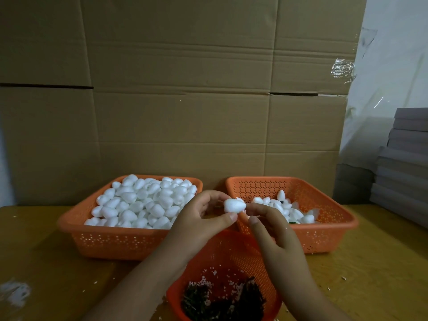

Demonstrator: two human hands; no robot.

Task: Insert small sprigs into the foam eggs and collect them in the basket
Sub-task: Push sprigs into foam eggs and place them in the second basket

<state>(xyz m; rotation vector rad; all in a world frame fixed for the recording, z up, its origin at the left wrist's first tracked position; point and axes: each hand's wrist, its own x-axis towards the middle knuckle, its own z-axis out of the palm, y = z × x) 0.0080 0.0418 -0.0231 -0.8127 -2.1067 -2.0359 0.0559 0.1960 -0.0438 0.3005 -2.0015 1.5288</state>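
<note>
Egg [234, 205] is being held above the baskets, the left hand [199, 218] pinching it between thumb and fingers while the right hand [271, 225] is closing its fingertips at the egg's pointed end; whether they are holding a sprig I cannot tell. The insertion step seems to be in hand; next, the egg is likely going to the right basket [333, 205]. Sprigs [222, 300] are lying in the near basket [236, 249]. Plain eggs are filling the left basket [76, 230]. A yellow tabletop [41, 262] is carrying everything, with cardboard [180, 89] standing behind.

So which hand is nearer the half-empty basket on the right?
Right. The right hand overlaps the half-empty basket's near-left corner; the left hand, gripping the foam egg, sits left of it, between both baskets.
</note>
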